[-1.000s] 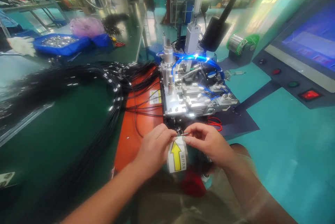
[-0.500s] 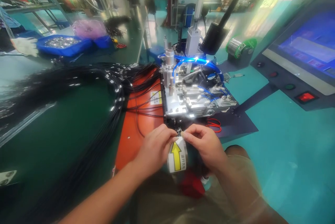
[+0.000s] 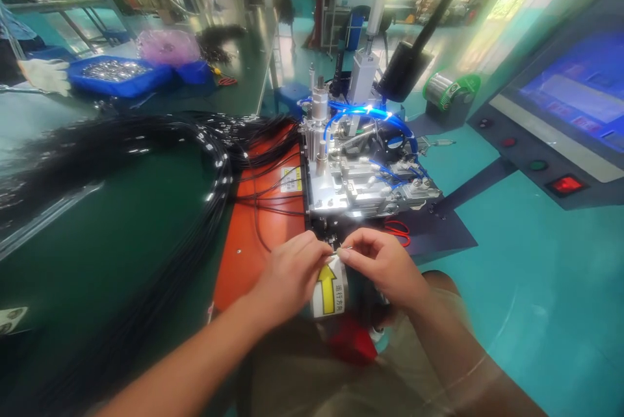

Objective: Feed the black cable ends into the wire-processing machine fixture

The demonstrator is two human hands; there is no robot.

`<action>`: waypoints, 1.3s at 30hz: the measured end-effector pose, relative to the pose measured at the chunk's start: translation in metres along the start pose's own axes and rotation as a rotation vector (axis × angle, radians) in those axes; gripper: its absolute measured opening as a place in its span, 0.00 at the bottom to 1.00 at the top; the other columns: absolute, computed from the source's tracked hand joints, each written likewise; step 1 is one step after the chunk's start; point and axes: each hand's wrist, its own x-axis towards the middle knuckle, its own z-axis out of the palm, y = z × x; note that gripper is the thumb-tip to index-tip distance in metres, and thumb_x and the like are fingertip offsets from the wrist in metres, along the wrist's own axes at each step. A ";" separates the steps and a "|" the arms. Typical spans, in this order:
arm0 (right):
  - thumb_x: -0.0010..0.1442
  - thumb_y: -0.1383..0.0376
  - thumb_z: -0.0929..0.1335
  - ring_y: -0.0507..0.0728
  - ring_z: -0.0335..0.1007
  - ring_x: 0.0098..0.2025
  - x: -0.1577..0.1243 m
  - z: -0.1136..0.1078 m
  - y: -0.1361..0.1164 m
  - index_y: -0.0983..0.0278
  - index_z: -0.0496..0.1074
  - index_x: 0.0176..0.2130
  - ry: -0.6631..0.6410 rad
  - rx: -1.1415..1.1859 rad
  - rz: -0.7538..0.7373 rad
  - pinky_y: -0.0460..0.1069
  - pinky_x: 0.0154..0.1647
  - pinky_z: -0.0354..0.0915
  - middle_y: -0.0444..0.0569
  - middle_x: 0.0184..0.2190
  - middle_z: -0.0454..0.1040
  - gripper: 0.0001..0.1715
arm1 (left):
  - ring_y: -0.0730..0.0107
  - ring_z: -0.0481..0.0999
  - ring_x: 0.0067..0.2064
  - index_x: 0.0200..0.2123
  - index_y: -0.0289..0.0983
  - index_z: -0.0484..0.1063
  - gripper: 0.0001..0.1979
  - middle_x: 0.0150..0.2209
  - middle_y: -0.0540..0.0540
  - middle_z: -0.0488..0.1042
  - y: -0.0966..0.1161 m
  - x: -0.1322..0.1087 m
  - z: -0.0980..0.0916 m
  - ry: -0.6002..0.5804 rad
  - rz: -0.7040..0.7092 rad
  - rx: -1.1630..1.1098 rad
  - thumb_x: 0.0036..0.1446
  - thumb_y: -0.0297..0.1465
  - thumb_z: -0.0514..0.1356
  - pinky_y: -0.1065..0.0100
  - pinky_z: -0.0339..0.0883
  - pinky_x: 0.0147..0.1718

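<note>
My left hand (image 3: pixel 295 274) and my right hand (image 3: pixel 383 267) meet fingertip to fingertip at the near end of a metal machine (image 3: pixel 365 186). Both are closed in a pinch. A tiny bright sliver shows at the right fingertips, too small to name. What the left fingers hold is hidden. Just below the fingers is a white label (image 3: pixel 329 290) with a yellow arrow. Black cables (image 3: pixel 273 202) run across the orange plate (image 3: pixel 244 267) left of the machine.
A thick bundle of black cables (image 3: pixel 195 228) curves over the dark green surface at left. Blue trays (image 3: pixel 117 79) and a white glove (image 3: pixel 46 76) lie behind. Right are red-handled scissors (image 3: pixel 398 232), a wire spool (image 3: pixel 451 92) and a control panel (image 3: pixel 560 105).
My hands stay pinched together in nearly the same place. A small bright sliver now shows at the right fingertips. The view has shifted slightly.
</note>
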 end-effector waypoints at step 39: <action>0.67 0.54 0.64 0.52 0.63 0.30 0.004 -0.009 0.007 0.61 0.70 0.35 -0.059 -0.271 -0.072 0.47 0.31 0.60 0.42 0.27 0.67 0.15 | 0.69 0.66 0.33 0.39 0.35 0.72 0.08 0.31 0.47 0.68 -0.001 0.001 -0.001 0.020 0.001 0.064 0.65 0.26 0.52 0.69 0.58 0.30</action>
